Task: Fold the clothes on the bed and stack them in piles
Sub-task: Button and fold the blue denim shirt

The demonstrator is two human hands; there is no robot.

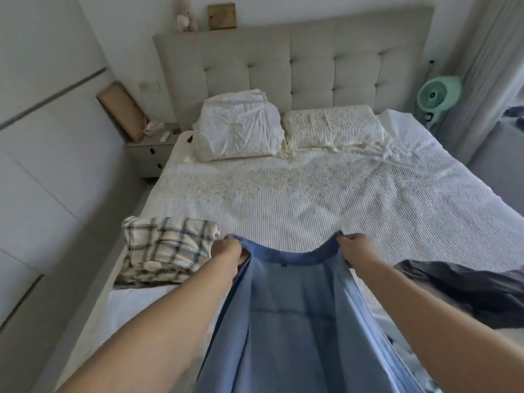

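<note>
Your left hand (228, 249) and right hand (355, 246) pinch the blue cotton garment (295, 321) spread mid-fold; next, probably lay it flat on the white ribbed bed (312, 194).

blue garment (295, 321) cut off by bottom edge, dark garment (467, 290) cut off at right edge

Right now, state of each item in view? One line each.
Blue garment: unfolded, held up by its top edge.
Left hand: grips the garment's left corner.
Right hand: grips the right corner.
Plaid clothes: folded, stacked at the bed's left edge.
Dark garment: crumpled, unfolded, on the right.
Bed: made, covered.
Green fan: cannot tell if running.
</note>
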